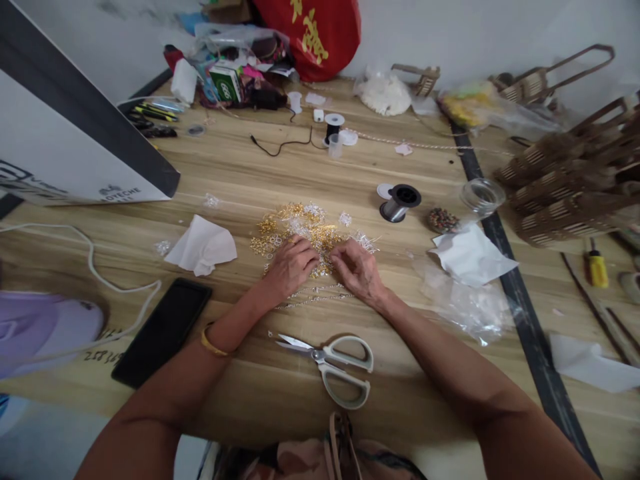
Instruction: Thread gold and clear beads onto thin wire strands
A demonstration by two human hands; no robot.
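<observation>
My left hand (294,265) rests over the near edge of a spread pile of small gold and silver jewelry findings (310,223), its fingers curled together. Close beside it, my right hand (359,270) has thumb and forefinger pinched at the pile's right part. Whatever sits between the fingertips of either hand is too small to make out. Just in front of the hands lies a thin silver chain (315,298) in two strands. Nearer to me, a pair of scissors (327,363) with pale handles lies with blades slightly apart, pointing left.
A black phone (163,331) and a crumpled white paper (203,245) lie left. To the right are a wire spool (400,202), a glass jar (483,197), a bead pile (443,220) and clear plastic bags (467,307). A large box (80,140) stands at left.
</observation>
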